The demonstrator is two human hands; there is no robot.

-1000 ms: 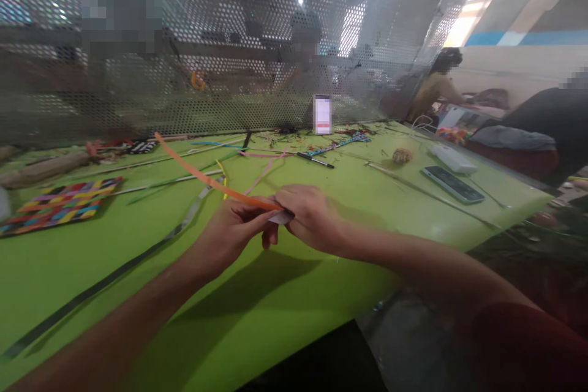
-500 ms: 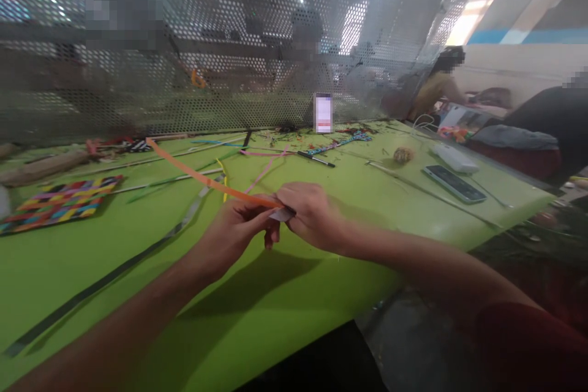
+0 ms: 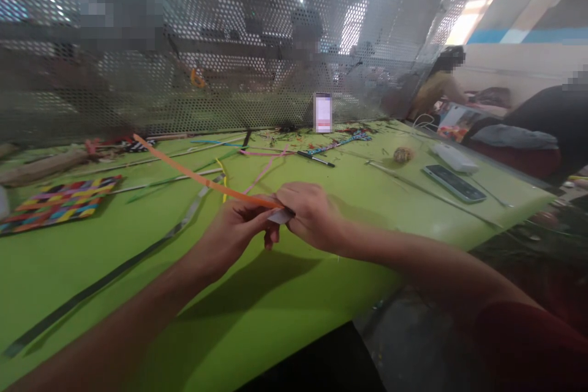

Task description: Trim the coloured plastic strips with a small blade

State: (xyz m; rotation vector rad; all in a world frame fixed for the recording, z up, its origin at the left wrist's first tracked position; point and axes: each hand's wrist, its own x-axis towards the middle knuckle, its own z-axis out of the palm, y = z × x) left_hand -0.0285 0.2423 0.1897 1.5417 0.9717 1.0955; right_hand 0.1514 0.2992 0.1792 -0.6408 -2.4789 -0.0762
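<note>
Above the green table, my left hand [image 3: 236, 229] pinches a long orange strip [image 3: 181, 169] whose free end reaches out to the far left. A small greyish-white flat piece [image 3: 280, 216] shows between my thumb and the fingers of my right hand [image 3: 310, 211]. My right fingers are closed over the near end of the orange strip, close against my left hand; how the pieces meet there is hidden. A dark grey strip [image 3: 124, 266] runs along the tabletop left of my left hand, beside a yellow strip [image 3: 222, 173].
A multicoloured woven mat [image 3: 64, 201] lies at the left. Behind are a pen [image 3: 316, 159], scraps, a lit phone [image 3: 323, 113] and a perforated metal screen [image 3: 257, 61]. Another phone [image 3: 454, 182] lies right, near a long thin strip [image 3: 427, 193]. People sit at far right.
The free end of the orange strip has swung slightly to the left and up. Both hands stay almost in place, keeping the same grip.
</note>
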